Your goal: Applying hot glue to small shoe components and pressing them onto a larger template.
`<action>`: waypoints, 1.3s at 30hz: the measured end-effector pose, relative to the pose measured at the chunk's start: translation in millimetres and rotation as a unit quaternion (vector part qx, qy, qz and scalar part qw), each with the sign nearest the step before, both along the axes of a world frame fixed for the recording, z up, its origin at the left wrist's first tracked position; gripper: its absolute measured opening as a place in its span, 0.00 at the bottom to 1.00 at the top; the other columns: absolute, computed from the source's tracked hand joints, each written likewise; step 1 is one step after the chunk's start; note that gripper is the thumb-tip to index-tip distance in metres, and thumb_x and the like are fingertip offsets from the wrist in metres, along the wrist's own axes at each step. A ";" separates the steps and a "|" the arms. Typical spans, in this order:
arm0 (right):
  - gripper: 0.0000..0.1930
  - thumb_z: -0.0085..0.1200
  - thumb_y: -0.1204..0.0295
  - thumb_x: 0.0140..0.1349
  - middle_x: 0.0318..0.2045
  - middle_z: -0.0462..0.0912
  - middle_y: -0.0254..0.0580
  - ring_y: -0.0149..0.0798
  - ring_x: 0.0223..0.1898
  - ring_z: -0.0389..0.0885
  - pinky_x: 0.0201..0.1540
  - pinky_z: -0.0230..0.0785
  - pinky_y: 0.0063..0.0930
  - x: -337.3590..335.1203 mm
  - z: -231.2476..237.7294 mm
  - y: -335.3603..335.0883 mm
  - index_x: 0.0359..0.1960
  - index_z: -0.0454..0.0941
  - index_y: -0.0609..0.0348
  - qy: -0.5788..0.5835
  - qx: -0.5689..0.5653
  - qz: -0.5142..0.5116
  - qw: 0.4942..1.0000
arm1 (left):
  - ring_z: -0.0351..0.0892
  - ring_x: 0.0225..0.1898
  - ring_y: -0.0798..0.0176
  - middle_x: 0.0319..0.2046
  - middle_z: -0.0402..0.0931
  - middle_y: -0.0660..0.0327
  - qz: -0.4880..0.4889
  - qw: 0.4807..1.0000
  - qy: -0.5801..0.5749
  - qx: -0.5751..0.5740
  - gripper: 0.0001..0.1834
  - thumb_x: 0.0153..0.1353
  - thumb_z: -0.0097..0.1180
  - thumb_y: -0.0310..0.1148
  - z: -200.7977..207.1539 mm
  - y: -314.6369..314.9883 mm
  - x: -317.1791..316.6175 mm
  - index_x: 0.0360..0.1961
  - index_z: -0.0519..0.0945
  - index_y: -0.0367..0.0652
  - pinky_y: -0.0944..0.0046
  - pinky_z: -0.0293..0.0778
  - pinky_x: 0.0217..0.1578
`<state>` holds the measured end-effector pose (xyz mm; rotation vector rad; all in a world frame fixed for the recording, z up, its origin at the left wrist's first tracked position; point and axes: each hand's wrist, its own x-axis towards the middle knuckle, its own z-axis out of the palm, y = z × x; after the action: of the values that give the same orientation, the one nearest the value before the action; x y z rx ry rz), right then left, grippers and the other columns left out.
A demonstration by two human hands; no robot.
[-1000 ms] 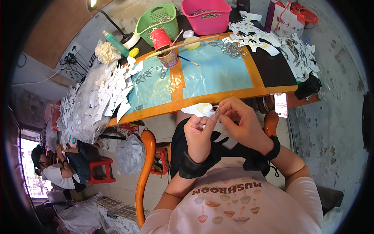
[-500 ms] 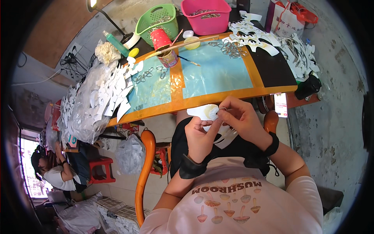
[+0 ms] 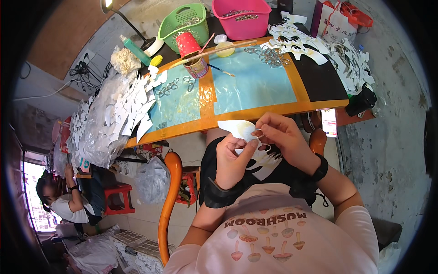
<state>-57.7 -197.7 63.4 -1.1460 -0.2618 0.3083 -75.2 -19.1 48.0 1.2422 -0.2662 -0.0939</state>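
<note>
Just past the table's front edge, my left hand (image 3: pixel 231 160) pinches a white cut-out piece (image 3: pixel 233 126) with a yellowish smear on it. My right hand (image 3: pixel 288 139) is closed at the right end of that piece, thumb and forefinger on a thin metal ring (image 3: pixel 258 133). The fingertips hide part of the ring and of the fold beside it. Below my hands, another white cut-out (image 3: pixel 266 166) with slits lies over my dark-clothed lap.
The table (image 3: pixel 255 89) carries metal rings (image 3: pixel 273 58), a thin brush (image 3: pixel 221 70), a tin (image 3: pixel 197 68) with a stick across it, and white cut-outs (image 3: pixel 130 107) heaped left. Green (image 3: pixel 184 28) and pink (image 3: pixel 242 23) baskets stand behind. A co-worker (image 3: pixel 68 198) sits far left.
The white piece has turned in my left hand, its left tip now higher. My right fingers have shifted a little, and more of the cut-out on my lap shows.
</note>
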 end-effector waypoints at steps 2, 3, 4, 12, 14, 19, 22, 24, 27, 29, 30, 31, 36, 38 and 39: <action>0.12 0.51 0.62 0.75 0.39 0.80 0.31 0.22 0.40 0.78 0.46 0.73 0.23 2.0 0.3 0.1 0.44 0.78 0.58 0.043 0.055 0.025 0.997 | 0.83 0.38 0.70 0.40 0.84 0.60 0.009 1.000 -0.002 -0.008 0.11 0.69 0.56 0.20 -4.1 1.7 0.7 0.51 0.78 0.31 0.70 0.78 0.42; 0.13 0.50 0.61 0.75 0.40 0.81 0.31 0.23 0.40 0.78 0.48 0.73 0.24 2.6 0.5 1.1 0.44 0.78 0.58 0.050 0.059 0.025 0.997 | 0.83 0.38 0.70 0.40 0.84 0.60 0.014 1.000 -0.001 -0.010 0.10 0.69 0.56 0.20 -4.7 2.0 0.9 0.50 0.78 0.32 0.70 0.78 0.42; 0.14 0.49 0.59 0.75 0.40 0.81 0.32 0.24 0.41 0.78 0.50 0.72 0.25 3.0 0.7 1.7 0.45 0.78 0.58 0.057 0.062 0.025 0.996 | 0.83 0.38 0.70 0.40 0.83 0.60 0.017 1.000 0.000 -0.013 0.10 0.69 0.56 0.20 -5.7 1.2 1.5 0.50 0.78 0.32 0.71 0.78 0.42; 0.11 0.52 0.65 0.74 0.44 0.83 0.35 0.25 0.45 0.81 0.50 0.73 0.24 2.9 -8.0 11.0 0.46 0.78 0.60 0.017 0.018 0.006 1.000 | 0.82 0.38 0.74 0.39 0.83 0.61 0.041 0.998 0.028 -0.030 0.09 0.68 0.55 0.21 -17.5 -1.2 6.0 0.48 0.79 0.32 0.73 0.76 0.41; 0.10 0.54 0.67 0.73 0.44 0.83 0.35 0.24 0.45 0.81 0.49 0.74 0.23 1.2 -8.7 13.0 0.47 0.77 0.61 -0.039 -0.037 -0.015 0.998 | 0.81 0.38 0.74 0.38 0.83 0.61 0.050 0.998 0.031 -0.006 0.09 0.68 0.56 0.21 -20.9 1.9 6.5 0.48 0.80 0.32 0.73 0.75 0.41; 0.11 0.53 0.66 0.74 0.41 0.83 0.35 0.25 0.43 0.81 0.47 0.74 0.23 2.9 -9.8 11.5 0.48 0.76 0.62 0.010 0.013 -0.019 1.000 | 0.80 0.38 0.75 0.37 0.83 0.63 0.045 0.999 0.013 0.017 0.10 0.65 0.57 0.20 -10.3 1.6 2.4 0.48 0.81 0.32 0.73 0.74 0.41; 0.14 0.47 0.62 0.76 0.37 0.81 0.36 0.29 0.38 0.79 0.46 0.72 0.27 13.2 -11.4 0.2 0.46 0.77 0.61 0.079 0.161 -0.052 0.982 | 0.79 0.42 0.71 0.40 0.82 0.60 -0.008 0.996 -0.034 0.080 0.11 0.61 0.60 0.19 -2.2 7.8 -0.2 0.45 0.83 0.35 0.69 0.74 0.44; 0.16 0.45 0.59 0.76 0.35 0.80 0.37 0.32 0.36 0.77 0.44 0.71 0.30 29.4 -9.0 -6.8 0.44 0.77 0.60 0.098 0.241 -0.048 0.964 | 0.76 0.53 0.61 0.51 0.77 0.52 -0.096 0.979 -0.151 0.101 0.13 0.54 0.65 0.18 -4.7 15.7 7.0 0.42 0.84 0.37 0.63 0.71 0.51; 0.17 0.45 0.57 0.76 0.32 0.77 0.39 0.35 0.33 0.74 0.41 0.69 0.33 51.3 -11.2 -18.3 0.42 0.78 0.60 0.135 0.327 -0.068 0.933 | 0.68 0.66 0.45 0.67 0.62 0.43 -0.140 0.935 -0.300 0.123 0.14 0.51 0.69 0.20 0.5 4.3 7.3 0.41 0.84 0.38 0.55 0.67 0.61; 0.18 0.46 0.57 0.75 0.32 0.77 0.40 0.36 0.32 0.73 0.41 0.68 0.33 63.8 -18.7 -17.8 0.42 0.78 0.60 0.150 0.372 -0.071 0.913 | 0.61 0.72 0.40 0.70 0.59 0.39 -0.139 0.927 -0.318 0.142 0.14 0.50 0.70 0.21 5.2 -9.1 1.3 0.40 0.87 0.40 0.48 0.63 0.66; 0.18 0.46 0.58 0.75 0.31 0.76 0.40 0.37 0.31 0.71 0.41 0.67 0.33 68.9 -19.2 -14.4 0.41 0.79 0.61 0.159 0.393 -0.074 0.903 | 0.59 0.73 0.37 0.72 0.56 0.38 -0.156 0.922 -0.326 0.139 0.14 0.50 0.70 0.22 1.0 -17.3 -2.1 0.41 0.86 0.39 0.47 0.62 0.67; 0.18 0.46 0.58 0.75 0.31 0.76 0.40 0.37 0.31 0.70 0.41 0.67 0.33 73.5 -18.2 -8.9 0.40 0.79 0.61 0.158 0.420 -0.068 0.891 | 0.59 0.73 0.37 0.72 0.55 0.38 -0.166 0.924 -0.325 0.117 0.14 0.52 0.70 0.22 -6.2 -26.5 -6.0 0.42 0.84 0.39 0.48 0.61 0.68; 0.17 0.46 0.60 0.75 0.29 0.75 0.40 0.37 0.30 0.69 0.40 0.66 0.32 86.0 -16.3 10.2 0.39 0.78 0.62 0.131 0.449 -0.109 0.877 | 0.59 0.72 0.36 0.72 0.53 0.35 -0.142 0.942 -0.283 0.109 0.13 0.54 0.67 0.21 -18.6 -37.2 -23.5 0.42 0.83 0.37 0.50 0.59 0.68; 0.15 0.47 0.61 0.75 0.28 0.76 0.39 0.35 0.29 0.70 0.38 0.66 0.30 88.4 -18.4 20.3 0.38 0.78 0.62 0.079 0.355 -0.165 0.917 | 0.57 0.73 0.35 0.73 0.50 0.33 -0.124 0.949 -0.274 0.095 0.12 0.55 0.65 0.21 -21.6 -41.3 -28.7 0.42 0.83 0.36 0.51 0.57 0.69; 0.15 0.48 0.63 0.74 0.28 0.76 0.39 0.35 0.29 0.70 0.37 0.67 0.28 90.8 -20.3 26.0 0.37 0.78 0.62 0.034 0.272 -0.201 0.940 | 0.56 0.74 0.35 0.74 0.48 0.33 -0.115 0.952 -0.270 0.088 0.12 0.56 0.64 0.21 -22.6 -43.0 -30.4 0.43 0.83 0.36 0.51 0.56 0.69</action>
<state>33.1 -171.7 43.1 -0.6147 -0.0395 -0.0893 -105.6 -62.1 25.4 1.3950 -0.8952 0.0267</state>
